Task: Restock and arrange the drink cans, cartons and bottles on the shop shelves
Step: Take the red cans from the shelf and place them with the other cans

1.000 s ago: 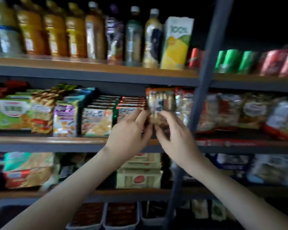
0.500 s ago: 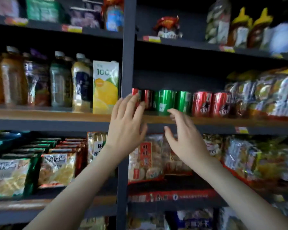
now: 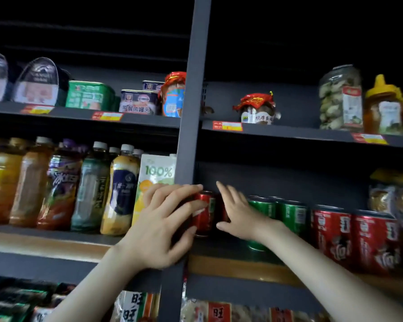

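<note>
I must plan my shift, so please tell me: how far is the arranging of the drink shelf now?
Looks done: the bottles and juice carton stand upright in a row; green cans and the far red cans are lined up. In hand: the left hand lays its fingers on a red can beside the post; the right hand is open next to it. Left: probably lining up this can.

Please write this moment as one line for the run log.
phase: arranging on drinks shelf | left hand: fingers touch red can | right hand: open, beside green cans
</note>
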A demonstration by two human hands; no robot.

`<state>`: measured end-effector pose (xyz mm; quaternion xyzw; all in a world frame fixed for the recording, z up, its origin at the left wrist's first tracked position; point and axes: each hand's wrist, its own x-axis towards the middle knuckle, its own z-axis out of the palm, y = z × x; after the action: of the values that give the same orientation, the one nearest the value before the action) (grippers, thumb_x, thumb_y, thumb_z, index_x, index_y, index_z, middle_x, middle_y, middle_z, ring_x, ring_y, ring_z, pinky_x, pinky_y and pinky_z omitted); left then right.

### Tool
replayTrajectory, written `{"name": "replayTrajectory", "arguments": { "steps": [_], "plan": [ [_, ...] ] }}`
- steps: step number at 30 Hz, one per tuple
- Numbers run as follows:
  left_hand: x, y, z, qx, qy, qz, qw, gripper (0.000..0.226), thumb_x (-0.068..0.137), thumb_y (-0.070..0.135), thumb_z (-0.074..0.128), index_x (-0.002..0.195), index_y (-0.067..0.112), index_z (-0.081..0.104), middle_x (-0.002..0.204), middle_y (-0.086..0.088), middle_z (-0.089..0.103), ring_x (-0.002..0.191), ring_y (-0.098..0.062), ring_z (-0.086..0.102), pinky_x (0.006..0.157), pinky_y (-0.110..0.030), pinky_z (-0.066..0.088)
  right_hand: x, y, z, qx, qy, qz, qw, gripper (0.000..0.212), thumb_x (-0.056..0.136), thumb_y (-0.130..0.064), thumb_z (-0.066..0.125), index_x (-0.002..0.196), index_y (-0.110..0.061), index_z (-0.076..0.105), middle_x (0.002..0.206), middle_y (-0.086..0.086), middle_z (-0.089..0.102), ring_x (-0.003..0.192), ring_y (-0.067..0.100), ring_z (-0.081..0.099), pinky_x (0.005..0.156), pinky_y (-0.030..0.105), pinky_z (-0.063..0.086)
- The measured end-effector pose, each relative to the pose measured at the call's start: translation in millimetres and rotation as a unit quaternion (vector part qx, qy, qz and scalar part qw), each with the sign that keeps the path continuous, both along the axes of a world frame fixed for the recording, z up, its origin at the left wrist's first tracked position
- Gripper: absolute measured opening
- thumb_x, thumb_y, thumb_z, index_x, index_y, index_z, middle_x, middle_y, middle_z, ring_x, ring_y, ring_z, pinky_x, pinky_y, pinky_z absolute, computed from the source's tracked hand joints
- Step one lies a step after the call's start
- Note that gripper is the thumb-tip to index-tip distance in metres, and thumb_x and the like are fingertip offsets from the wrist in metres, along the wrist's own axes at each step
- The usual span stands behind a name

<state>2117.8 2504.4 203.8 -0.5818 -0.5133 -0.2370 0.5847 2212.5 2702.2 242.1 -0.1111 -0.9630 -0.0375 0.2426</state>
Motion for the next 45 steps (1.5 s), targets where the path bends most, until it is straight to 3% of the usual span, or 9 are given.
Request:
{"name": "replayTrajectory", "arguments": {
  "steps": [7, 13, 19, 23, 27, 30, 38, 42, 45],
  "plan": [
    [-3, 1, 6, -0.026, 0.009, 0.041, 0.999, 0.041, 0.083, 0.033, 0.046, 0.118, 0.018, 0.060, 0.137, -0.003, 0.042, 0.118, -0.023, 0.037, 0.108, -0.032, 0.018, -61, 10, 9, -0.010, -0.071, -0.006, 0.997, 0.099, 0.093, -0.022, 0.062, 0.152, -0.012, -0.017, 0.160, 0.007, -0.022, 0.148, 0.029, -0.013, 0.119, 0.040, 0.004],
    [0, -1, 5, -0.032, 0.015, 0.070, 0.997, 0.039, 0.083, 0.032, 0.045, 0.118, 0.019, 0.058, 0.138, -0.005, 0.040, 0.120, -0.024, 0.035, 0.107, -0.036, 0.022, -75, 10, 7, -0.004, 0.021, -0.003, 1.000, 0.084, 0.088, -0.025, 0.068, 0.148, -0.012, 0.010, 0.160, 0.012, -0.005, 0.148, 0.031, -0.005, 0.118, 0.046, 0.014],
    [1, -1, 1, -0.027, 0.025, 0.079, 0.996, 0.037, 0.085, 0.028, 0.045, 0.115, 0.016, 0.062, 0.137, -0.008, 0.041, 0.124, -0.028, 0.037, 0.106, -0.041, 0.027, -58, -3, 4, 0.043, 0.033, 0.069, 0.996, 0.069, 0.082, -0.030, 0.074, 0.127, -0.017, 0.024, 0.127, 0.011, 0.033, 0.106, 0.034, 0.055, 0.079, 0.042, 0.051],
    [6, -2, -4, -0.015, 0.030, 0.100, 0.994, 0.034, 0.084, 0.024, 0.047, 0.102, 0.010, 0.072, 0.136, -0.009, 0.044, 0.127, -0.028, 0.038, 0.107, -0.039, 0.027, -43, -17, -1, 0.161, 0.023, 0.103, 0.981, 0.065, 0.086, -0.018, 0.067, 0.136, -0.020, 0.026, 0.124, 0.009, 0.030, 0.097, 0.033, 0.056, 0.062, 0.035, 0.044],
    [11, -1, -7, 0.003, 0.027, 0.101, 0.995, 0.030, 0.084, 0.022, 0.049, 0.099, 0.009, 0.071, 0.135, -0.008, 0.045, 0.130, -0.028, 0.040, 0.107, -0.038, 0.027, -15, -32, -1, 0.227, 0.030, 0.051, 0.972, 0.066, 0.086, -0.001, 0.061, 0.139, -0.019, 0.027, 0.134, 0.010, 0.023, 0.117, 0.033, 0.042, 0.073, 0.040, 0.048],
    [18, 0, -12, 0.021, 0.011, 0.101, 0.995, 0.031, 0.085, 0.021, 0.050, 0.108, 0.009, 0.068, 0.135, -0.011, 0.050, 0.130, -0.029, 0.041, 0.107, -0.041, 0.029, 14, -42, -1, 0.262, 0.066, 0.019, 0.963, 0.076, 0.084, 0.002, 0.060, 0.144, -0.024, 0.020, 0.139, 0.008, 0.018, 0.122, 0.032, 0.034, 0.061, 0.037, 0.040],
    [85, 1, -58, 0.027, -0.172, 0.056, 0.983, 0.041, 0.085, 0.030, 0.051, 0.121, 0.011, 0.056, 0.138, -0.008, 0.043, 0.123, -0.025, 0.040, 0.101, -0.034, 0.030, 118, -64, -39, 0.230, 0.261, 0.027, 0.937, 0.095, 0.049, -0.006, 0.092, 0.131, -0.021, 0.048, 0.122, 0.009, 0.046, 0.089, 0.028, 0.063, 0.039, 0.022, 0.040],
    [147, -7, -99, -0.001, -0.420, -0.087, 0.903, 0.035, 0.093, 0.040, 0.057, 0.122, 0.021, 0.053, 0.125, 0.006, 0.053, 0.118, -0.008, 0.045, 0.095, -0.024, 0.040, 175, -85, -83, 0.134, 0.359, 0.072, 0.921, 0.087, 0.060, -0.011, 0.092, 0.131, -0.025, 0.044, 0.131, 0.005, 0.039, 0.105, 0.028, 0.062, 0.067, 0.027, 0.057],
    [206, -21, -126, -0.107, -0.696, -0.270, 0.656, 0.047, 0.083, 0.059, 0.054, 0.117, 0.026, 0.062, 0.112, 0.011, 0.068, 0.111, -0.009, 0.061, 0.089, -0.022, 0.046, 215, -104, -131, 0.039, 0.400, 0.080, 0.912, 0.082, 0.061, -0.016, 0.092, 0.127, -0.026, 0.045, 0.127, 0.001, 0.034, 0.115, 0.017, 0.049, 0.093, 0.018, 0.046]
  ]
}}
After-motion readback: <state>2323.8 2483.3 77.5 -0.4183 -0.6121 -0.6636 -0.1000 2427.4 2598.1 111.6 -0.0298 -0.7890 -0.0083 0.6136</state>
